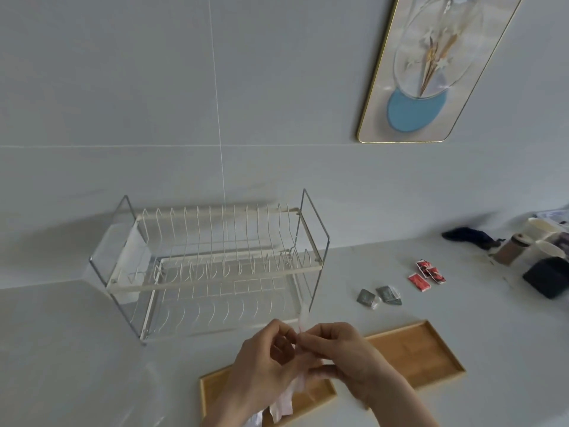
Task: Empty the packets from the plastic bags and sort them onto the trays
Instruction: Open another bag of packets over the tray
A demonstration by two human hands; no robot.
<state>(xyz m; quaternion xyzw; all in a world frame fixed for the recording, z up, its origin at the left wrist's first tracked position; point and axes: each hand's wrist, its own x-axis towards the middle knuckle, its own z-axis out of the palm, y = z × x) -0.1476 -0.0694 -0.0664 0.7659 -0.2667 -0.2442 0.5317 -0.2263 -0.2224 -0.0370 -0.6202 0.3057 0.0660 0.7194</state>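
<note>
Both my hands, left (264, 362) and right (345, 355), pinch one clear plastic bag (294, 392) above two wooden trays (431, 349). Three red packets (426, 274) and grey packets (380, 295), number unclear, lie on the counter (77, 349).

Soft, even daylight; pale wall (123, 87) and counter (61, 349) read slightly washed out. Dish rack (215, 263) casts a faint shadow toward 9 o'clock. Wide-angle distortion tilts the framed picture (431, 66) at 1 o'clock. Both hands slightly motion-blurred at 6 o'clock.
</note>
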